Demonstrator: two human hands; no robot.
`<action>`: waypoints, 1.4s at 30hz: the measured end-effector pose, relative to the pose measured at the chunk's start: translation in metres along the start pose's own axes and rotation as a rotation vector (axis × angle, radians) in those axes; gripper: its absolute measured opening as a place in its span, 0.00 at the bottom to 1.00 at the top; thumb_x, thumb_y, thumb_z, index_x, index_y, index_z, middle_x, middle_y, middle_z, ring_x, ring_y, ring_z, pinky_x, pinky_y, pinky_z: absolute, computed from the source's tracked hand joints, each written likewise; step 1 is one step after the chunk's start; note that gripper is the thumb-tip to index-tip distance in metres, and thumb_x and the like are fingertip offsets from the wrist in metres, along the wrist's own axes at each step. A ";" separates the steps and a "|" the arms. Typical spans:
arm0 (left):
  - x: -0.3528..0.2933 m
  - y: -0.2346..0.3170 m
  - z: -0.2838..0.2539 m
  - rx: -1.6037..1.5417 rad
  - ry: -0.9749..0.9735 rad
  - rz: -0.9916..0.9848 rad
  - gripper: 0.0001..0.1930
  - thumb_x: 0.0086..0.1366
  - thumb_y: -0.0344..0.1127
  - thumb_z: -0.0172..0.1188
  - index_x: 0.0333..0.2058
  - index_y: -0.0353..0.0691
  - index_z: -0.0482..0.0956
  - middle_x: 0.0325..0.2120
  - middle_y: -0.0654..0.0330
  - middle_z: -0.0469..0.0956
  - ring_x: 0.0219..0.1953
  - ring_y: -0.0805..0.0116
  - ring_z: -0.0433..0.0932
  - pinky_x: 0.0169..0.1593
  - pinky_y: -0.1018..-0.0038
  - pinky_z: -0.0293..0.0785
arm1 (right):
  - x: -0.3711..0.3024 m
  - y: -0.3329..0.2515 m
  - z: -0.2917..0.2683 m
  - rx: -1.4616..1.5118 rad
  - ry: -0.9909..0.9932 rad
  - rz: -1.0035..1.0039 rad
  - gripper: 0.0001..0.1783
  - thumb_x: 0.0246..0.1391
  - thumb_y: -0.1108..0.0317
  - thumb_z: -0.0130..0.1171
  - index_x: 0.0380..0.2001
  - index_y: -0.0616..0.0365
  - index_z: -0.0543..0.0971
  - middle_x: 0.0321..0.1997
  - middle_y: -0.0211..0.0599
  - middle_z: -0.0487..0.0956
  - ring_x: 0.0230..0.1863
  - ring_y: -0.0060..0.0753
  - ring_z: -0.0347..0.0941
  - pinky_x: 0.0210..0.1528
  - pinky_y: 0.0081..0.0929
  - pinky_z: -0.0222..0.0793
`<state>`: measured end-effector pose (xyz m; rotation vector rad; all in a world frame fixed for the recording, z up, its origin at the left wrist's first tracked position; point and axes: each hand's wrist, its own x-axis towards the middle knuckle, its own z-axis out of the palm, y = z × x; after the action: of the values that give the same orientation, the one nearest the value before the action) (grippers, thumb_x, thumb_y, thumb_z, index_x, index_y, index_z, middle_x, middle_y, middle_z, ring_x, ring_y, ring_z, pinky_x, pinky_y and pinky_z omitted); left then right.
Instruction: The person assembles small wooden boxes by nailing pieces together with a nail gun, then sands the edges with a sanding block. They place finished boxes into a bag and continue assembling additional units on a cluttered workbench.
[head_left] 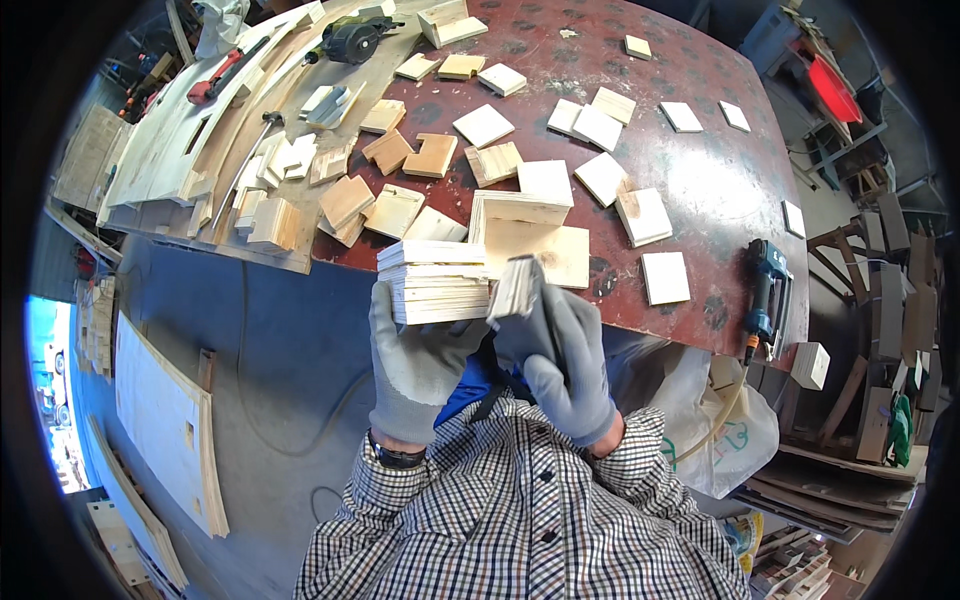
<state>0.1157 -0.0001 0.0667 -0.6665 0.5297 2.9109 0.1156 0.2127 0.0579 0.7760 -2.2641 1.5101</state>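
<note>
Left fingers: my gloved left hand (418,362) is clenched around a stack of thin plywood squares (436,282), palm under it, held flat at the frame's centre, just above the near edge of the surface.
Right fingers: my right hand (562,362), also in a grey glove, grips a smaller bundle of squares (516,287) turned on edge, its side touching the right end of the stack.
Step in hand: as I judge it, I am gathering cut squares into one pack, and the small bundle is about to join the large one.
Next move calls for: turning the bundle flat and lining up its edges with the stack, while my left fingers stay firm so the layers do not slide apart.
Just beyond: an open plywood box (528,232) stands on the dark red surface (700,180) right behind my hands.
Farther out: loose squares lie scattered across the middle and upper part of the frame; a blue nail gun (767,292) rests at the right edge; long plywood sheets (200,130) and a dark power tool (352,38) sit upper left.
</note>
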 end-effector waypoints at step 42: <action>-0.009 -0.016 -0.003 0.304 -0.275 -0.088 0.35 0.78 0.51 0.57 0.74 0.38 0.60 0.69 0.49 0.69 0.68 0.57 0.72 0.71 0.56 0.72 | 0.037 0.018 0.010 -0.001 0.273 0.394 0.37 0.72 0.57 0.56 0.76 0.67 0.63 0.60 0.58 0.71 0.61 0.51 0.69 0.67 0.44 0.65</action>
<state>0.1275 0.0131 0.0629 -0.2394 0.8561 2.6934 0.0757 0.1990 0.0597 0.1069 -2.2914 1.6583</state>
